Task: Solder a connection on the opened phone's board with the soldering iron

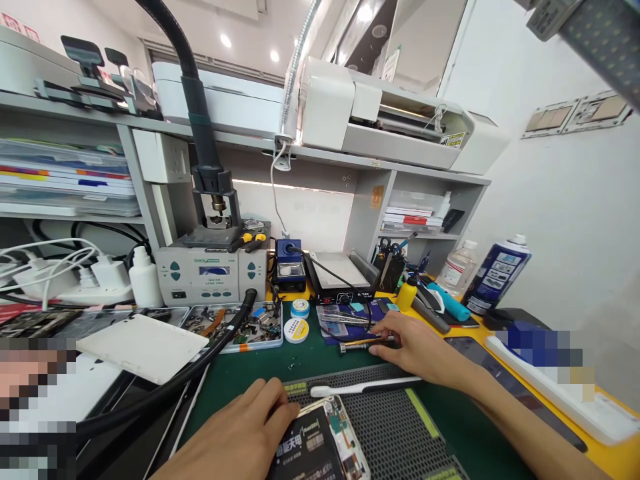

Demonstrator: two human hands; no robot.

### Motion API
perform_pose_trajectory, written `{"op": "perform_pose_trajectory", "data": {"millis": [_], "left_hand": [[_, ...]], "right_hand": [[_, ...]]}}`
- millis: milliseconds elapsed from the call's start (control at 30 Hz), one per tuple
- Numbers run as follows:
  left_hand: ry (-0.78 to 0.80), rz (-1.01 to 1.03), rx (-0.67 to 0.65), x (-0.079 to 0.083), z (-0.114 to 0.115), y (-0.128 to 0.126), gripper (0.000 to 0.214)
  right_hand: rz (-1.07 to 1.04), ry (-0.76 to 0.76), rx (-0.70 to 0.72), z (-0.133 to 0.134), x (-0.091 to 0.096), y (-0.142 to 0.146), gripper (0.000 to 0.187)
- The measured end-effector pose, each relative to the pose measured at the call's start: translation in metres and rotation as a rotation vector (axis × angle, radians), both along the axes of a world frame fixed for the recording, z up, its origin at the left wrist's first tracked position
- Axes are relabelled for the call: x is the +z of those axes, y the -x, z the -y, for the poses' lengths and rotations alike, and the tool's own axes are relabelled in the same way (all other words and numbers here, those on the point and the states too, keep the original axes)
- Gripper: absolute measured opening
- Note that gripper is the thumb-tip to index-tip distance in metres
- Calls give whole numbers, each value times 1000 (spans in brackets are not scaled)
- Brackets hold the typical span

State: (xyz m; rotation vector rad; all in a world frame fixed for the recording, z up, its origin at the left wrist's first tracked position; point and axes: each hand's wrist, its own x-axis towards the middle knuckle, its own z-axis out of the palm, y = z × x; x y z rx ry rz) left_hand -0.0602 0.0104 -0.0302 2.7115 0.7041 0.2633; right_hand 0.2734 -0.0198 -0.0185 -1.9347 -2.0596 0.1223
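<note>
An opened phone (320, 443) lies on the dark repair mat in the lower middle, its black battery and circuit board exposed. My left hand (255, 417) holds the phone's upper left edge with curled fingers. Farther right, my right hand (413, 343) reaches to a slim metal screwdriver (357, 345), thumb and fingers closing around its right end. This tool lies at the front edge of a blue packet (325, 311) with tweezers on it. Between the hands, a white and black brush (345, 389) lies across the mat's top, just above the phone.
A hot-air station (213, 273) stands back left, its black hose (200, 360) crossing the left side. Ahead are a tray of small parts (265, 333), two round tins (297, 330), a soldering unit (290, 267) and a yellow bottle (407, 295). Bottles and a spray can (497, 273) stand right.
</note>
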Motion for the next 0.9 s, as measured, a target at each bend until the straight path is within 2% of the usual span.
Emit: {"op": "perform_pose_trajectory", "data": {"millis": [133,500,667,900], "left_hand": [[9,-17,11,2,2,-1,53],[2,-27,5,5,2,-2,52],[-52,-9,11,2,3,-1,45],[-87,84,3,-3,2,0,40]], "right_hand": [[-30,16,26,0,0,-2,16],[-89,-19,147,-1,-10,22,15],[-59,-29,166,1,-12,19,19],[7,3,144,7,-1,5,21]]}}
